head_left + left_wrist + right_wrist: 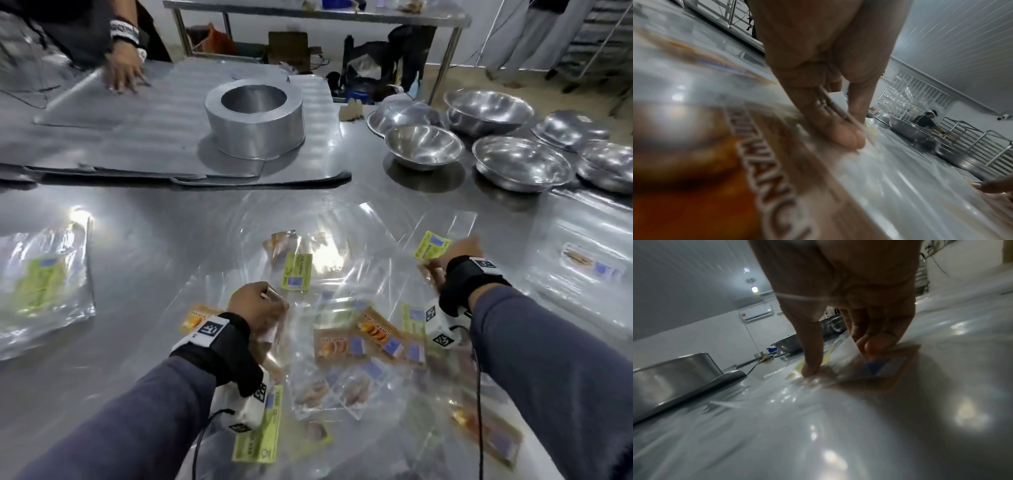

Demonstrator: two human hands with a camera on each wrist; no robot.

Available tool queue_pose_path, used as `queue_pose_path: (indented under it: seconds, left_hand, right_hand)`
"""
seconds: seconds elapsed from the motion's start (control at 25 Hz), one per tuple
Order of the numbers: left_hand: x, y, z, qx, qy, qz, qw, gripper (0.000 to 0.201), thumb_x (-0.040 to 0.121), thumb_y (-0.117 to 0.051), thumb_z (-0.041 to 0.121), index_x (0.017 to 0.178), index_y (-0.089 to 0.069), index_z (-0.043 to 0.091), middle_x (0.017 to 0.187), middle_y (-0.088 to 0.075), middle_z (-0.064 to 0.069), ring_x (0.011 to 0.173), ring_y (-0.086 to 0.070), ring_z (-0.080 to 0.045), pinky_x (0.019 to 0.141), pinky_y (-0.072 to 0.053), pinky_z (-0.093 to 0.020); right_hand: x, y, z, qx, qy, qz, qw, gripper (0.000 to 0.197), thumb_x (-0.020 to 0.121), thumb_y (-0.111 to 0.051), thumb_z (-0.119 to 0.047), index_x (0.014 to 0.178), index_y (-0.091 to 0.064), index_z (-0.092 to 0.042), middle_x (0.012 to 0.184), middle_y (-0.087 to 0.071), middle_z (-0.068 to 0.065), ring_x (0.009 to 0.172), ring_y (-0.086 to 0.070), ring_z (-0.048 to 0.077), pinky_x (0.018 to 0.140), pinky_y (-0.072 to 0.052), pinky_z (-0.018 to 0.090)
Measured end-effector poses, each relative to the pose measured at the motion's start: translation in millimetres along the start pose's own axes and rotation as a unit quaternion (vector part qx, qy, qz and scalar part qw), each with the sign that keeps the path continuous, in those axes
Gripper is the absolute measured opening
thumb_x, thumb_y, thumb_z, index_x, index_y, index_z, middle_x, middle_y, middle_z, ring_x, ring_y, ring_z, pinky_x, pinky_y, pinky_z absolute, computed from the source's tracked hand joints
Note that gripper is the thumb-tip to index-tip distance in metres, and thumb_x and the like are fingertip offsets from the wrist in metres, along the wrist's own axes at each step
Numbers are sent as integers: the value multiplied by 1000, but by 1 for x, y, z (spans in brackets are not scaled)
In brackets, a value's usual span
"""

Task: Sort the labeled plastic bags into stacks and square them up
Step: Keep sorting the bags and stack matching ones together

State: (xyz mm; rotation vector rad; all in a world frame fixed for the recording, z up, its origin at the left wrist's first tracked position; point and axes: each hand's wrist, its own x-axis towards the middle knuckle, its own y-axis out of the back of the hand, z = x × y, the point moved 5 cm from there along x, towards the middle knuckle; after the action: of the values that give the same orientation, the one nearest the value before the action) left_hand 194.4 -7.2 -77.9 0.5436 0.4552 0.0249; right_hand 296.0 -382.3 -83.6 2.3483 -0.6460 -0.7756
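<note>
Loose clear bags with green and orange labels (pixel 359 339) lie scattered over the middle of the steel table (pixel 154 246). My left hand (pixel 260 305) is at the pile's left side; in the left wrist view its thumb and fingers (pixel 851 134) pinch the edge of an orange-labelled bag (pixel 766 162). My right hand (pixel 442 267) is at the pile's far right, beside a green label (pixel 432 244). Its thumb and fingertips (pixel 840 360) press down on an orange-labelled bag (pixel 885 368) lying flat. A stack of green-labelled bags (pixel 44 287) sits far left, and a stack with orange labels (pixel 589 265) far right.
Several steel bowls (pixel 423 147) stand at the back right. A round metal tin (pixel 253 116) sits on grey sheets (pixel 154 113) at the back. Another person's hand (pixel 123 73) rests on those sheets at the far left.
</note>
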Motion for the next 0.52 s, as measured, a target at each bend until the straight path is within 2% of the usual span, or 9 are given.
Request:
queue_pose_path:
  seconds: [0.04,0.08,0.12,0.2,0.28,0.32,0.4,0.44,0.52]
  left_hand:
    - [-1,-1,-1,-10,4,8,1000,16,81,-69,9,70,-57,11,72,-65,-8,64,-58,-19,68,-50,-30]
    - [-1,-1,-1,-21,8,11,1000,16,81,-68,7,70,-57,10,73,-65,-8,63,-57,-19,68,-50,-30]
    - [-2,-1,-1,-31,12,12,999,16,81,-69,7,70,-58,10,72,-65,-9,63,-57,-19,69,-50,-32]
    - [-1,-1,-1,-31,17,6,999,17,79,-73,10,70,-59,11,70,-65,-9,61,-56,-20,70,-52,-34]
    - [-1,-1,-4,-25,25,5,999,17,79,-73,11,70,-59,12,68,-64,-7,59,-56,-18,66,-51,-30]
    - [-1,-1,-3,-28,27,4,999,17,80,-73,11,71,-58,11,68,-63,-7,58,-55,-17,64,-50,-28]
    - [-2,-2,-3,-36,31,2,999,16,80,-72,9,73,-59,10,68,-62,-6,57,-55,-15,59,-49,-24]
    - [-3,-1,-2,-33,34,1,999,15,80,-72,8,73,-59,10,67,-61,-6,57,-55,-14,55,-49,-22]
    - [-3,-2,0,-30,45,-1,999,15,81,-71,5,75,-58,9,66,-59,-6,55,-53,-14,47,-48,-18]
  right_hand:
    - [-2,-4,0,28,-9,-17,999,40,97,-48,-23,129,-43,0,113,-62,26,54,-68,12,52,-42,21]
    - [-5,-3,0,58,-40,-25,997,31,100,-39,-25,116,-51,0,85,-68,26,34,-60,17,45,-46,20]
    - [-1,-4,3,105,-76,-28,991,27,102,-32,-22,100,-53,-4,66,-66,21,29,-57,19,38,-49,27]
    - [2,-5,7,188,-101,-38,976,27,103,-28,-18,81,-44,-16,63,-63,17,37,-62,24,37,-52,41]
    - [1,-8,8,217,-118,-62,967,2,97,-41,-12,97,-43,-12,71,-68,19,53,-68,31,48,-54,50]
    - [14,-11,11,207,-106,-72,970,27,88,-55,-6,110,-39,-11,75,-70,20,60,-70,35,54,-55,50]
    - [17,-6,12,124,-52,-74,988,56,65,-77,0,108,-43,-11,92,-70,16,83,-69,30,65,-58,39]
    - [16,0,10,57,-33,-75,995,44,66,-79,-4,94,-46,-14,101,-64,13,93,-63,22,62,-57,27]
    - [16,4,12,0,-9,-106,994,33,82,-69,-10,71,-40,-20,99,-50,7,85,-49,16,45,-45,16]
